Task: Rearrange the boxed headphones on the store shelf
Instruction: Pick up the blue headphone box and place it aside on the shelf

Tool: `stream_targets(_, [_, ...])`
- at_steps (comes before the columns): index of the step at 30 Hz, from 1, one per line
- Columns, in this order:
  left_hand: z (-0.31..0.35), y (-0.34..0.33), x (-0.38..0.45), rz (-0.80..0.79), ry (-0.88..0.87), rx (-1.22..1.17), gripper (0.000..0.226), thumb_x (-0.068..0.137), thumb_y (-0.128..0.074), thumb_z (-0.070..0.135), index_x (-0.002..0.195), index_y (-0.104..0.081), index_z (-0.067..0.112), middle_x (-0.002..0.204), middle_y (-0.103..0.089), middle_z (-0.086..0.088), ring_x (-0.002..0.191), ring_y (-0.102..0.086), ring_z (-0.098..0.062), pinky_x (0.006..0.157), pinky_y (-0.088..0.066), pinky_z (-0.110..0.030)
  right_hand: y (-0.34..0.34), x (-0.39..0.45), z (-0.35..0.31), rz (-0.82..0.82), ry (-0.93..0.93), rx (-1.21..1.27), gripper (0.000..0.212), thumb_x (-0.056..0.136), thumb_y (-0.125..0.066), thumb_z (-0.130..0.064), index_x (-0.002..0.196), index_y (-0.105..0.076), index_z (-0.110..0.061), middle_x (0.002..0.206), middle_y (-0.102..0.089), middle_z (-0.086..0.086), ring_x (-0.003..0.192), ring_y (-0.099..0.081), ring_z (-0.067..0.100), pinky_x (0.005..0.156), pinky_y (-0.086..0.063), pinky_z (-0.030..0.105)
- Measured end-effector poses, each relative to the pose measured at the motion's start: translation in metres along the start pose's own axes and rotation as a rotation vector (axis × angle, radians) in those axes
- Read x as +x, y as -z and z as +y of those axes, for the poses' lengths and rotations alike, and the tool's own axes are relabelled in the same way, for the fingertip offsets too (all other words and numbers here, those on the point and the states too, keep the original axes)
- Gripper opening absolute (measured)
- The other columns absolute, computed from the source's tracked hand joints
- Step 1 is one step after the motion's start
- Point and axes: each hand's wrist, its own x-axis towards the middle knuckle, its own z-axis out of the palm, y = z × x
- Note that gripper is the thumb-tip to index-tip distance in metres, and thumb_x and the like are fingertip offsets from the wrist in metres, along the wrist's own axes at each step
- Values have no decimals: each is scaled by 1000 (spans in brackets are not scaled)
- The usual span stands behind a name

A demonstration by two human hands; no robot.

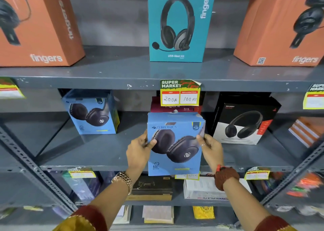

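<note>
I hold a light blue Zebronics headphone box (175,143) upright in front of the middle shelf (98,153), off its surface. My left hand (138,151) grips its left edge and my right hand (211,150) grips its right edge, thumbs on the front face. A second identical blue box (92,115) stands on the middle shelf to the left. A black and white headphone box (243,123) stands on the same shelf to the right. Behind the held box a maroon box (175,107) is partly hidden by a price tag (179,93).
On the top shelf (122,72) stand a teal Fingers headset box (178,23) in the middle and orange Fingers boxes at the left (35,25) and right (280,25). Lower shelves hold assorted small boxes (201,188). Slotted metal uprights (35,169) frame the bay.
</note>
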Motion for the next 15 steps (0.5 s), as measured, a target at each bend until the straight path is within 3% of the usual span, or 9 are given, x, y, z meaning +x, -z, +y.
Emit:
stream_targets(3, [5,8,-14,-21,17,-30,28,83,-64,37,111,-65,38,85,-76,7,75,-67,-14,56,-46,-23,18,-13,-7,63,-2,-126,26,85,-57,-46,90,-72,-26,79,-74,-5,78,-66,16,76,-50,31])
stream_targets(5, [8,13,-25,-29,34,-55,26,81,-65,38,107,-67,38,82,-76,7,75,-70,-16,68,-55,-33,29,-26,-12,86,14,-165,28,83,-58,-49,91,-73,-27,76,-74,-3,74,-66,20,76,-52,32])
stream_targets(9, [6,25,-45,-32,46,-124,23,78,-68,41,100,-67,46,85,-77,9,81,-72,-15,75,-59,-43,40,-47,-20,62,38,-175,34,81,-59,-54,95,-73,-27,82,-76,-5,83,-70,20,80,-57,38])
stream_targets(12, [-2,44,-59,-7,50,-144,18,77,-69,41,79,-63,57,84,-77,8,79,-72,-16,74,-59,-45,34,-63,-27,19,61,-181,42,77,-57,-59,87,-71,-21,70,-72,-3,77,-70,23,75,-59,41])
stream_targets(15, [-19,70,-68,13,74,-169,20,74,-69,43,89,-65,55,85,-78,8,81,-73,-16,72,-60,-47,12,-78,-38,-25,99,-163,52,75,-54,-63,81,-65,-12,63,-67,5,65,-63,27,65,-57,36])
